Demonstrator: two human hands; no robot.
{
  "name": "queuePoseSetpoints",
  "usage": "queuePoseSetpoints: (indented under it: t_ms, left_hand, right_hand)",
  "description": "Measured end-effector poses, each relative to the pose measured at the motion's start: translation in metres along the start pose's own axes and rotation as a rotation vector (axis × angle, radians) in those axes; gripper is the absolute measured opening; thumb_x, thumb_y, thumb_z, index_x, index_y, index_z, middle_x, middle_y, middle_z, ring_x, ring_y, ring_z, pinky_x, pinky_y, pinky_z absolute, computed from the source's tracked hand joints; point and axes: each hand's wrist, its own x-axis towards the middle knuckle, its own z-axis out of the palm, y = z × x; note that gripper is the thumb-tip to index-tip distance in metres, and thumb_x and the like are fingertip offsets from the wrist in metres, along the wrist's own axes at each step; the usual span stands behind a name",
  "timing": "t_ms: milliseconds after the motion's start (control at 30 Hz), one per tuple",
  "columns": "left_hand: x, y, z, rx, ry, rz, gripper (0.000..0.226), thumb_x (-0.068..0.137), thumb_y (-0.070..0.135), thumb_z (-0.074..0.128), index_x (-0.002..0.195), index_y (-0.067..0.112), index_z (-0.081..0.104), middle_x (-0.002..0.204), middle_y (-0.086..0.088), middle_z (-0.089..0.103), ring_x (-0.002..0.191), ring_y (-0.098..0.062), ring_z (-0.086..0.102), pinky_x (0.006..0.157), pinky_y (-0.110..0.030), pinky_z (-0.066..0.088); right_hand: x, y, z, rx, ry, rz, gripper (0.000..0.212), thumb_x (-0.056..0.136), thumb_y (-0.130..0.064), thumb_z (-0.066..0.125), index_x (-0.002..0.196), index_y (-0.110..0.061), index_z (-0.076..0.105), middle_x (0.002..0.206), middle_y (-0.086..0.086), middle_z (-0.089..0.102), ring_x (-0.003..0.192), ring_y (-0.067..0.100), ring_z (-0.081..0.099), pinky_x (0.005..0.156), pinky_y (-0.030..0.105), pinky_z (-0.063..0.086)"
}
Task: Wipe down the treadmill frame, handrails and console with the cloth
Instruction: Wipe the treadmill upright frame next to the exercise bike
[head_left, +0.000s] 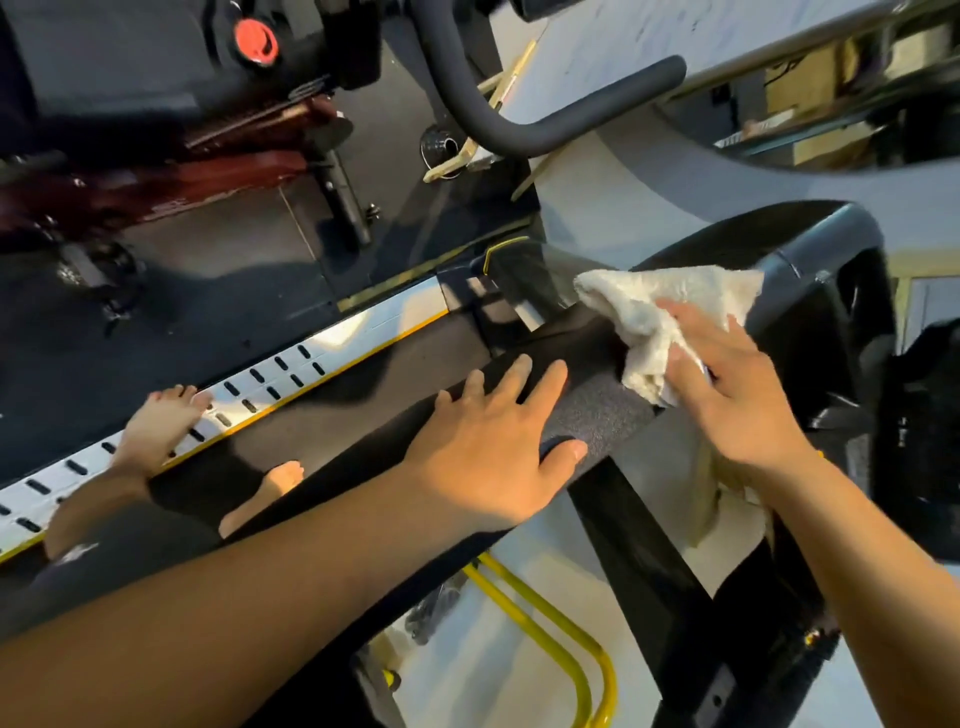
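Note:
A cream terry cloth (670, 306) lies bunched over the far end of a black padded treadmill handrail (587, 410), next to the dark console housing (810, 270). My right hand (737, 389) presses flat on the cloth with straight, spread fingers. My left hand (498, 447) rests on the same handrail just left of the cloth, fingers laid over the top and the thumb against its near side. Part of the cloth hangs down below my right wrist.
The black treadmill belt (415, 364) and its silver slotted side rail (291, 374) run below, with bare feet on them. A curved black handlebar (519, 119) arches at the top. A dark red machine (156, 171) stands at the left. Yellow tubing (545, 623) sits below the handrail.

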Motion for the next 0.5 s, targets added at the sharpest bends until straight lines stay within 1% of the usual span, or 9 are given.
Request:
queuePoseSetpoints:
  t_ms: [100, 133, 200, 267, 333, 367, 433, 467, 500]
  left_hand:
    - [0.001, 0.0, 0.001, 0.068, 0.004, 0.006, 0.075, 0.096, 0.064, 0.023, 0.155, 0.03, -0.008, 0.165, -0.006, 0.004, 0.145, -0.041, 0.02, 0.109, -0.061, 0.031]
    - [0.001, 0.0, 0.001, 0.086, 0.012, 0.003, 0.075, 0.096, 0.064, 0.023, 0.155, 0.028, -0.008, 0.164, -0.007, 0.005, 0.145, -0.041, 0.021, 0.109, -0.06, 0.032]
    - [-0.001, 0.001, 0.002, 0.096, 0.031, -0.003, 0.075, 0.096, 0.063, 0.022, 0.155, 0.027, -0.007, 0.164, -0.007, 0.006, 0.144, -0.039, 0.022, 0.109, -0.058, 0.032]
    - [-0.002, 0.003, 0.003, 0.081, 0.047, -0.006, 0.075, 0.096, 0.063, 0.024, 0.155, 0.027, -0.005, 0.164, -0.008, 0.007, 0.145, -0.04, 0.022, 0.11, -0.058, 0.031]
    - [-0.001, 0.003, 0.001, 0.062, 0.031, -0.012, 0.074, 0.097, 0.062, 0.025, 0.155, 0.029, -0.006, 0.165, -0.007, 0.004, 0.146, -0.04, 0.017, 0.113, -0.057, 0.027]
    - [-0.001, 0.004, -0.001, 0.046, 0.009, -0.014, 0.074, 0.097, 0.062, 0.025, 0.155, 0.03, -0.007, 0.165, -0.006, 0.001, 0.147, -0.04, 0.014, 0.114, -0.056, 0.024]
    - [-0.001, 0.004, -0.004, 0.03, -0.023, -0.006, 0.073, 0.098, 0.061, 0.023, 0.155, 0.031, -0.01, 0.165, -0.004, -0.003, 0.148, -0.039, 0.011, 0.116, -0.055, 0.022]
    - [-0.003, 0.004, -0.005, 0.031, -0.029, 0.002, 0.072, 0.098, 0.062, 0.022, 0.155, 0.031, -0.011, 0.165, -0.004, -0.004, 0.149, -0.039, 0.01, 0.116, -0.055, 0.021]
    - [-0.005, 0.004, -0.006, 0.028, -0.034, 0.009, 0.072, 0.098, 0.062, 0.021, 0.154, 0.031, -0.012, 0.165, -0.004, -0.005, 0.149, -0.038, 0.009, 0.117, -0.055, 0.019]
  right_hand:
    - [0.047, 0.03, -0.01, -0.116, 0.012, 0.139, 0.049, 0.101, -0.045, 0.031, 0.125, -0.017, 0.062, 0.131, 0.001, 0.061, 0.124, 0.021, 0.051, 0.11, 0.048, 0.033]
    - [0.065, 0.031, -0.007, -0.204, -0.026, 0.169, 0.055, 0.097, -0.053, 0.027, 0.118, -0.019, 0.065, 0.126, 0.002, 0.063, 0.121, 0.029, 0.053, 0.107, 0.05, 0.034]
    - [0.083, 0.022, 0.013, -0.406, -0.11, 0.176, 0.057, 0.093, -0.058, 0.026, 0.121, -0.027, 0.065, 0.132, -0.003, 0.061, 0.126, 0.036, 0.048, 0.11, 0.051, 0.026]
    - [0.071, 0.002, 0.026, -0.388, -0.172, 0.04, 0.057, 0.094, -0.059, 0.026, 0.128, -0.031, 0.062, 0.136, -0.006, 0.059, 0.131, 0.031, 0.046, 0.113, 0.049, 0.023]
    - [0.038, -0.014, 0.021, -0.182, -0.207, -0.078, 0.053, 0.098, -0.056, 0.028, 0.132, -0.029, 0.059, 0.139, -0.01, 0.055, 0.135, 0.013, 0.044, 0.117, 0.047, 0.021]
    - [0.023, -0.013, 0.011, -0.094, -0.216, -0.082, 0.05, 0.1, -0.052, 0.031, 0.135, -0.027, 0.057, 0.143, -0.012, 0.051, 0.136, 0.003, 0.039, 0.119, 0.042, 0.019]
    - [0.013, 0.013, -0.013, -0.004, -0.154, -0.019, 0.048, 0.101, -0.047, 0.037, 0.139, -0.022, 0.053, 0.145, -0.012, 0.047, 0.133, -0.013, 0.033, 0.117, 0.025, 0.022]
    - [0.018, 0.029, -0.023, 0.003, -0.099, 0.071, 0.05, 0.101, -0.05, 0.038, 0.141, -0.022, 0.05, 0.143, -0.011, 0.048, 0.128, -0.017, 0.036, 0.112, 0.015, 0.026]
    - [0.027, 0.042, -0.029, -0.011, -0.044, 0.174, 0.055, 0.099, -0.056, 0.037, 0.143, -0.025, 0.047, 0.14, -0.009, 0.051, 0.126, -0.014, 0.041, 0.108, 0.014, 0.03]
